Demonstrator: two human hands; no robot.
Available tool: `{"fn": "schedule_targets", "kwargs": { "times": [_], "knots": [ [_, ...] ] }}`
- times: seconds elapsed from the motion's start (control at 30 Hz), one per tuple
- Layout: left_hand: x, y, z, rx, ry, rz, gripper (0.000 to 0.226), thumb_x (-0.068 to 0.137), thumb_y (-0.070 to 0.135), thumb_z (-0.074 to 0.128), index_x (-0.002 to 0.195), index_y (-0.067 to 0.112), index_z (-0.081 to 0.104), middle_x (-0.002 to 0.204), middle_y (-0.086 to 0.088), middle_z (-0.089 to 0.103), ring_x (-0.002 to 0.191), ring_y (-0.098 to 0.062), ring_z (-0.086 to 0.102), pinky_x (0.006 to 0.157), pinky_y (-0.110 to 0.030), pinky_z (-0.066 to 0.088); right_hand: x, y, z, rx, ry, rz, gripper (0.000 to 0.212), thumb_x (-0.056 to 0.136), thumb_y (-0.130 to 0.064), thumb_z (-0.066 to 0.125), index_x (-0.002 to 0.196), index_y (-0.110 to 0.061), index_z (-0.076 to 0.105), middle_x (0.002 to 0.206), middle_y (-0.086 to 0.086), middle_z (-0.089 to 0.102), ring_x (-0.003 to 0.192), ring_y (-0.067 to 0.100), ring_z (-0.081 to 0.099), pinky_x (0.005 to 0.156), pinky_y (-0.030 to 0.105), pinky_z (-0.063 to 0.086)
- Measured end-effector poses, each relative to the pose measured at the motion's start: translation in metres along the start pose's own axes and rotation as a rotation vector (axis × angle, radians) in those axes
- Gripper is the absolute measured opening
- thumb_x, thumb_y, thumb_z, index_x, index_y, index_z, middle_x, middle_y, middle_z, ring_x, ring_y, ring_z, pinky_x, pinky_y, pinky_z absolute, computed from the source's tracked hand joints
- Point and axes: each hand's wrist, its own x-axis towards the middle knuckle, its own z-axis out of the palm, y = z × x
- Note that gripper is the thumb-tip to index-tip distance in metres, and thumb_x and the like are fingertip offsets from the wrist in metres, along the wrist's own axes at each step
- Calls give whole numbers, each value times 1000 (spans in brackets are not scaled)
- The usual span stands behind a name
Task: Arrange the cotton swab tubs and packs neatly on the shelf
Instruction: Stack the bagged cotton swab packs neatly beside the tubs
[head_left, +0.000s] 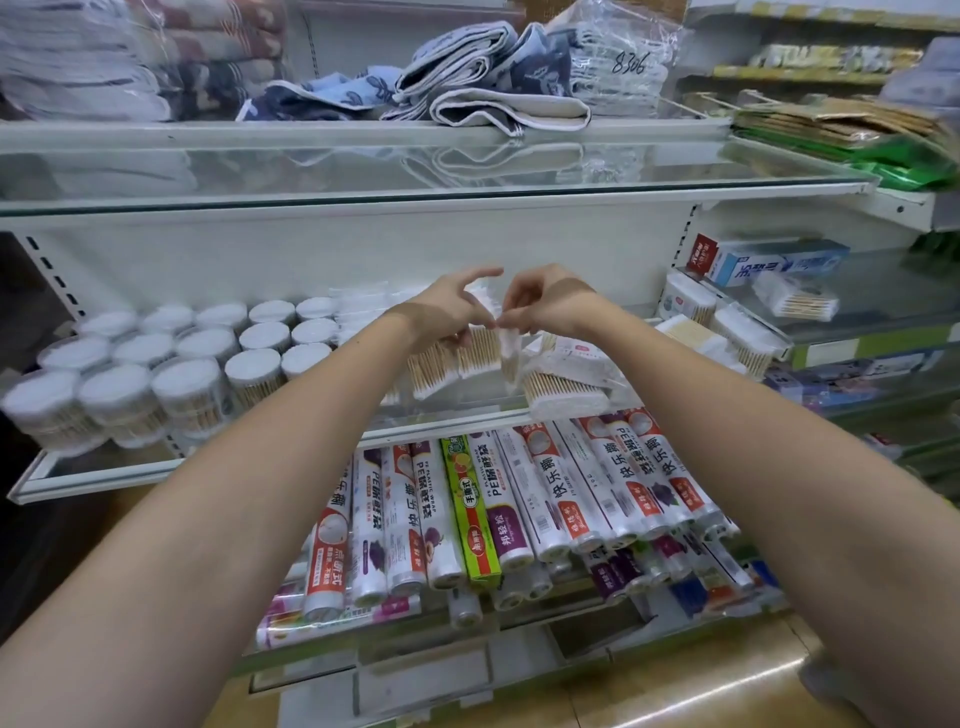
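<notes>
- Rolls of plastic wrap (519, 499) are lying nearest me, one shelf below.
- I am pinching a cotton swab pack (480, 349) with left hand (447, 312) and right hand (545, 306), mid-shelf (104, 470).
- I'm judging that pack (563, 392) at the lip might slide off if nudged.
- I'm counting roughly fifteen tubs (187, 384) left; packs too overlapped to count.
</notes>
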Motion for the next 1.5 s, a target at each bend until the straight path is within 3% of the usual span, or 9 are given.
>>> {"fn": "schedule_targets", "kwargs": {
  "times": [0.23, 0.5, 0.6, 0.77, 1.0, 1.07, 1.2, 1.3, 1.5],
  "knots": [
    [-4, -10, -10, 86, 30, -30, 16, 86, 8, 75, 101, 10, 69, 85, -15, 58, 52, -16, 39, 48, -26, 31, 8, -3, 7, -45, -53, -101, 23, 83, 0, 69, 91, -19, 60, 83, 1, 64, 71, 14, 59, 70, 29, 52],
    [0, -13, -11, 291, 228, -40, 21, 76, 22, 86, 76, 8, 71, 71, -6, 68, 51, -12, 50, 52, -25, 41, 26, 1, 17, -72, -62, -63, 15, 87, -16, 75, 100, -18, 66, 95, 2, 69, 87, 17, 65, 81, 31, 53],
    [0, -16, -13, 237, 261, -41, 20, 77, 19, 85, 80, 3, 72, 83, -16, 73, 51, -14, 50, 50, -26, 42, 25, 2, 15, -135, -76, -40, 10, 91, -29, 72, 91, -20, 68, 90, -1, 68, 82, 16, 63, 77, 31, 53],
    [0, -13, -9, 228, 319, -50, 24, 83, 22, 80, 100, 11, 67, 88, -9, 70, 50, -11, 47, 43, -20, 38, 22, -2, 11, 6, 17, 40, 11, 89, -19, 65, 81, -12, 66, 68, 2, 68, 58, 15, 62, 53, 26, 47],
    [-9, 6, -7, 200, -22, -120, 48, 73, 43, 80, 112, 21, 63, 81, -4, 64, 56, -17, 48, 53, -30, 36, 19, -10, 6, 242, 21, 197, 11, 93, -7, 55, 85, -11, 48, 65, 12, 72, 49, 20, 64, 46, 25, 39],
    [-7, 6, -1, 259, 26, -105, 53, 70, 52, 83, 108, 20, 63, 89, -4, 65, 58, -18, 49, 56, -32, 40, 17, -9, 5, 272, 18, 177, 7, 94, -4, 52, 90, -10, 50, 65, 12, 72, 52, 21, 65, 45, 25, 41],
    [2, 3, 5, 339, 129, -53, 27, 82, 27, 82, 96, 9, 66, 86, -3, 63, 64, -20, 53, 53, -27, 45, 14, -5, 6, 252, -36, 133, 10, 98, -9, 53, 97, -5, 63, 86, 14, 76, 69, 20, 67, 56, 24, 49],
    [4, 0, 7, 397, 205, -71, 29, 81, 22, 82, 105, 10, 70, 95, -3, 64, 84, -19, 59, 69, -26, 45, 15, 1, 7, 54, -11, 97, 18, 95, -15, 57, 105, -10, 70, 97, 5, 74, 79, 15, 60, 69, 27, 46],
    [5, -11, 13, 522, 249, -98, 25, 81, 19, 81, 104, 18, 70, 102, -3, 68, 89, -20, 63, 78, -31, 51, 14, 8, 20, -213, -110, 60, 38, 86, -18, 76, 120, -18, 59, 105, -1, 55, 94, 21, 56, 70, 29, 45]
  ]
}}
